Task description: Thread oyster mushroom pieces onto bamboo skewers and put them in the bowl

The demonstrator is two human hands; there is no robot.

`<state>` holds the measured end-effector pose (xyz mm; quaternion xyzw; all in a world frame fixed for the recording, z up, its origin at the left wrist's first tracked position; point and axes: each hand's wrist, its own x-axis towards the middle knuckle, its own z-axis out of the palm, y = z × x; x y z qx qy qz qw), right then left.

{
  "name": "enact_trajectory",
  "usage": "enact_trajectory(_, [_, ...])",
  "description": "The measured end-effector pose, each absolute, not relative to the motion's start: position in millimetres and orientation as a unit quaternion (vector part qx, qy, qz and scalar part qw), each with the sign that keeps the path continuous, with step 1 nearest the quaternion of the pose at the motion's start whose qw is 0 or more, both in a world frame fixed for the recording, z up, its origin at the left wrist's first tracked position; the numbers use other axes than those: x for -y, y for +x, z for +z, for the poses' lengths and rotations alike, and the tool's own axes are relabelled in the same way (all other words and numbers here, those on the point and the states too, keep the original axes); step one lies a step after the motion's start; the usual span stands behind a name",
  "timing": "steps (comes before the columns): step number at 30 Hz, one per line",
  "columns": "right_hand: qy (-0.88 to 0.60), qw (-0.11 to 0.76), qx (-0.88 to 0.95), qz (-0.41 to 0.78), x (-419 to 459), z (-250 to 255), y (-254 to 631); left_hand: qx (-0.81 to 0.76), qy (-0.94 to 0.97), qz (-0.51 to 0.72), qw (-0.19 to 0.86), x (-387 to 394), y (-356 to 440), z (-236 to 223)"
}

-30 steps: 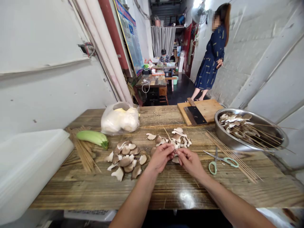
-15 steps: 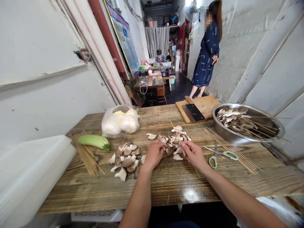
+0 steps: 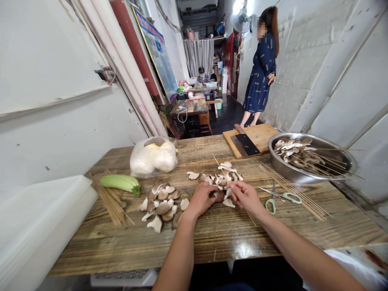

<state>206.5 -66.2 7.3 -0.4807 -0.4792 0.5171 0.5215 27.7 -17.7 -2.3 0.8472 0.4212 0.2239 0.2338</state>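
Note:
My left hand (image 3: 203, 199) is at the near edge of a loose heap of oyster mushrooms (image 3: 226, 166), with its thumb and fingers closed on a brown-capped oyster mushroom (image 3: 219, 196). Just to the right, my right hand (image 3: 245, 196) pinches a thin bamboo skewer (image 3: 252, 220), whose tip seems to show beyond the heap. A pale mushroom piece (image 3: 228, 203) lies below the fingertips. How much is threaded on the skewer is hidden by the fingers and heap. A second pile of oyster mushrooms (image 3: 162, 207) sits left of my left wrist.
Green-handled scissors (image 3: 292, 197) and loose skewers (image 3: 295, 190) lie to the right. Behind them is a steel basin (image 3: 312, 176) of skewered mushrooms. A cleaver (image 3: 246, 145) rests on a cutting board (image 3: 263, 136). Leftward are a bagged white item (image 3: 151, 157), a green gourd (image 3: 119, 182) and more skewers (image 3: 112, 202).
My left hand has moved slightly right and down, its fingers now at the brown-capped mushroom. The skewer tip has tilted left. My right hand stays nearly in place.

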Motion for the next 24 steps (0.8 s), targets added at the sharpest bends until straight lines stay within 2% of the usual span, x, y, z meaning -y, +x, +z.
enact_trajectory(3, [-0.479,0.523,0.471,0.524,66,10,208,-0.421,0.819,0.272,0.277,16,25,1])
enact_trajectory(7, [-0.464,0.506,0.473,0.552,68,12,209,-0.474,0.682,0.396,0.392,12,22,4])
enact_trajectory(10, [-0.454,0.463,0.497,0.577,70,11,207,-0.51,0.55,0.483,0.451,6,22,1])
enact_trajectory(14, [-0.451,0.391,0.538,0.595,74,9,205,-0.479,0.435,0.575,0.502,1,22,-3])
enact_trajectory(20, [-0.475,0.36,0.55,0.585,74,4,203,-0.411,0.322,0.593,0.613,2,21,2])
enact_trajectory(24, [-0.476,0.367,0.553,0.578,73,2,202,-0.388,0.299,0.602,0.63,3,19,6])
